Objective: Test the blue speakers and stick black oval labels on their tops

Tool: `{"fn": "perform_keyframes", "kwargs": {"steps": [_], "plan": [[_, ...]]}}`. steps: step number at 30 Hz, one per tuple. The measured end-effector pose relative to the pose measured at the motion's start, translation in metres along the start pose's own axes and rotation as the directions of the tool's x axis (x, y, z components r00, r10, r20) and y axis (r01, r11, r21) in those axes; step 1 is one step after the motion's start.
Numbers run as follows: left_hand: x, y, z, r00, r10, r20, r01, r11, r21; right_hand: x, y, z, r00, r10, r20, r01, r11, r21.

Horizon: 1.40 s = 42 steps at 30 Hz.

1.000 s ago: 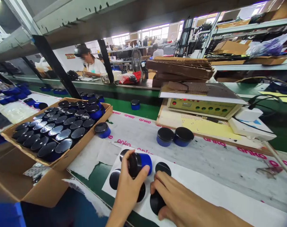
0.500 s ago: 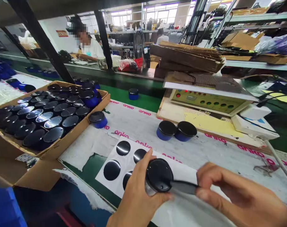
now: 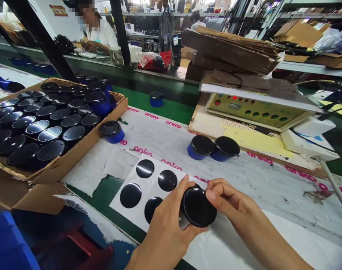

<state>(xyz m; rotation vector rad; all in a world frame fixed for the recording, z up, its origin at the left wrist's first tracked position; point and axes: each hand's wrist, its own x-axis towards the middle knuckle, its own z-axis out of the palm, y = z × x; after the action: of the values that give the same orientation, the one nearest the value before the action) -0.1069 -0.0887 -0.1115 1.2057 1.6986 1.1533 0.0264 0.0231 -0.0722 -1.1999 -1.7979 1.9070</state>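
My left hand is wrapped round a round container with a black top, tilted toward me; most of its side is hidden by my fingers. A glossy black round sticker covers its top. My right hand pinches the upper right edge of this sticker, thumb on the face and fingers curled behind. Beneath both hands lies a white backing sheet with several black round stickers, such as one at its left corner; part of the sheet is hidden by my left hand.
To the left, a cardboard box holds several blue containers with black tops. One container stands beside it, two stand ahead, another farther back. A control box sits at right. Across the bench a person works.
My right hand has moved left, bringing the black round sticker from beside the container onto its top. My left hand still grips the container. The camera view has tipped slightly downward.
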Motion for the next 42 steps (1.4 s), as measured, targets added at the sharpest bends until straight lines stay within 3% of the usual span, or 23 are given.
{"fn": "perform_keyframes", "kwargs": {"steps": [17, 22, 30, 42], "plan": [[0.0010, 0.0048, -0.0005, 0.999, -0.035, 0.023, 0.035, 0.999, 0.021, -0.0040, -0.0039, 0.0023, 0.999, -0.029, -0.032, 0.027, 0.996, -0.083], [0.0003, 0.0045, -0.0009, 1.000, -0.015, 0.027, 0.014, 0.999, 0.029, -0.0014, 0.0015, 0.0039, 0.989, -0.116, -0.087, 0.100, 0.979, -0.176], [0.0001, 0.0033, -0.0005, 1.000, 0.000, 0.018, -0.001, 0.999, 0.043, -0.0031, 0.0047, 0.0042, 0.957, -0.273, -0.098, 0.208, 0.882, -0.422], [0.0011, 0.0034, -0.0018, 0.999, -0.037, 0.035, 0.035, 0.997, 0.064, -0.0029, -0.0005, 0.0079, 0.886, -0.463, -0.025, 0.364, 0.727, -0.582]]}}
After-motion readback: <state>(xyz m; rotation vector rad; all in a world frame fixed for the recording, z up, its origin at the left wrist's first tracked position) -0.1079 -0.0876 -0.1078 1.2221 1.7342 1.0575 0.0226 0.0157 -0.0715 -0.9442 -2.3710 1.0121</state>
